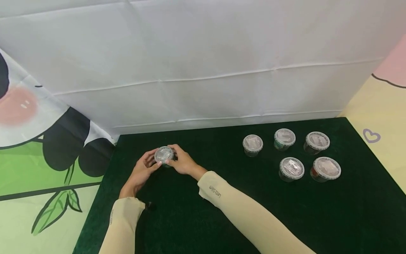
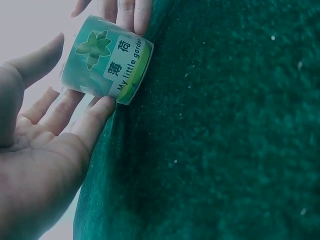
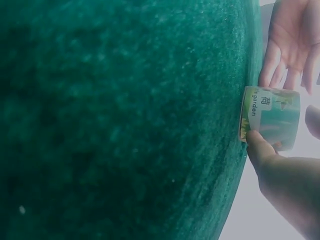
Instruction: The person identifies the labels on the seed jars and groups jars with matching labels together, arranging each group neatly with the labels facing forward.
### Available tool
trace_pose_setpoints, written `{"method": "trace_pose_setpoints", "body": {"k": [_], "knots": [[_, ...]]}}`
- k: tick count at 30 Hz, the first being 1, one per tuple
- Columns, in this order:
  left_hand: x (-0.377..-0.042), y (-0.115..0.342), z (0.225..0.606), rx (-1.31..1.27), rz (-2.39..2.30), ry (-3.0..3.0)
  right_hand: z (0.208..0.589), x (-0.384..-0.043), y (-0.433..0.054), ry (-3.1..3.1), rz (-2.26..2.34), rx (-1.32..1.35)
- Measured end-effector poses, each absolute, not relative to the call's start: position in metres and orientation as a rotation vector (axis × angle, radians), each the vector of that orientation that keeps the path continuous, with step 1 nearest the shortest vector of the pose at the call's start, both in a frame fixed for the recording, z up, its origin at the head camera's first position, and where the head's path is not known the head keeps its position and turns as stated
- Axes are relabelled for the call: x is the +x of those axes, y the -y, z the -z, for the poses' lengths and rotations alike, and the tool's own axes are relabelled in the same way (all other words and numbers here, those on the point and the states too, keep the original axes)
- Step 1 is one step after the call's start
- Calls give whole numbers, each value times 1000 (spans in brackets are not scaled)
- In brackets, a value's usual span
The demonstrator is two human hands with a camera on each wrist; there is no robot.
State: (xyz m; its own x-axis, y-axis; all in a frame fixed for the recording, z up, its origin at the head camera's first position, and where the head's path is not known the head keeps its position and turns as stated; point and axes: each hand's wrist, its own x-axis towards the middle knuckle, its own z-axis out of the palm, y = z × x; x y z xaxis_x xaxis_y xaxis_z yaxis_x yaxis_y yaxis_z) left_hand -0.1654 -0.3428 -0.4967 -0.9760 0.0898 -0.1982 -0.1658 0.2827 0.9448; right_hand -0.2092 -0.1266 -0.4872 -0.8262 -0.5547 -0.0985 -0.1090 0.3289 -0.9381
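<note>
A clear-lidded plastic cup (image 1: 164, 154) stands upright at the left of the dark green cloth, on it or just above it. Its green label (image 2: 107, 62) shows a leaf picture and "My little garden". The left hand (image 1: 142, 172) holds the cup from its left side, thumb by the lid and fingers along the wall. From the opposite side, the right hand (image 1: 184, 161) holds the same cup between thumb and fingers. In the right wrist view, one right fingertip touches the label near the cup's base (image 3: 245, 131).
Several similar lidded cups stand in a group at the right, among them one with a green label (image 1: 284, 139) and one showing red (image 1: 325, 169). A white cloth wall (image 1: 203, 98) rises behind the green tabletop (image 1: 203, 211). Printed curtains hang at both sides.
</note>
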Motion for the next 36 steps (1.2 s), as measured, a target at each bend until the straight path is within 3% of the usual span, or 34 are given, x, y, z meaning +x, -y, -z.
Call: {"method": "trace_pose_setpoints", "body": {"k": [36], "knots": [[-152, 346, 488, -15, -1871, -2368, 487, -212, 103, -2189, 1548, -598]]}}
